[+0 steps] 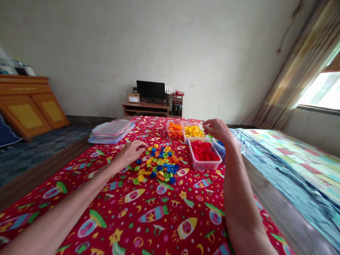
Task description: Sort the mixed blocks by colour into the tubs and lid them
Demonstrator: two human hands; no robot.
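A loose pile of small toy building bricks (160,164), in blue, yellow, green and orange, lies on the red patterned cloth. My left hand (133,151) is at the pile's left edge, fingers stretched toward it, with nothing visible in them. Over the clear plastic boxes to the right reaches my right hand (218,131), its fingers bent and apart, with no brick showing between them. Nearest to it are the box of yellow bricks (193,131) and a box with green pieces, mostly hidden by the hand. The red bricks (204,151) and blue bricks (220,143) fill boxes nearer me.
A box of orange bricks (175,130) stands beside the yellow one. Stacked plastic lids (113,130) lie at the table's left edge. Beyond the table is a desk with a monitor (151,91). A bed with a patchwork cover (294,156) adjoins on the right.
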